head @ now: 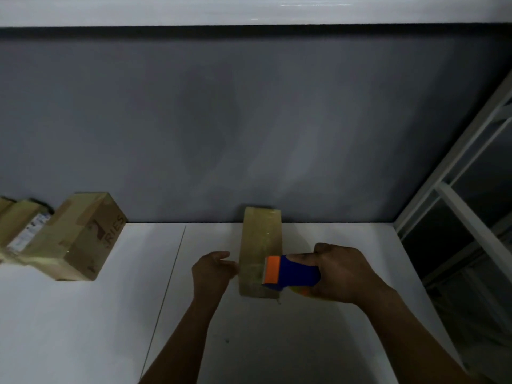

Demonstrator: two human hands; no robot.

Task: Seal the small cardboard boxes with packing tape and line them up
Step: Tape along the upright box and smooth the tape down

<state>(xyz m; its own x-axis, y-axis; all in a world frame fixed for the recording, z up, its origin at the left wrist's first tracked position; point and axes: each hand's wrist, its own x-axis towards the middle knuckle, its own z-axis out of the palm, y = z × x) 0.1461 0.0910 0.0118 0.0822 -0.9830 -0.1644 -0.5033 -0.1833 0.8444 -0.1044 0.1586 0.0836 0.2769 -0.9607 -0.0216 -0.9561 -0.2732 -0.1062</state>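
I saw the right hand (343,273) curled round the blue-and-orange tape dispenser (291,273) atop the cardboard box (260,234) (mid-table, by the wall); left hand (213,270) fingers rested relaxed against its side.

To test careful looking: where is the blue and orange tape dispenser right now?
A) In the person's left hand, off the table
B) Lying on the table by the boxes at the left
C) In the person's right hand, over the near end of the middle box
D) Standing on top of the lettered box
C: the right hand grips the tape dispenser over the near end of the middle box, while the left hand is at that box's left side.
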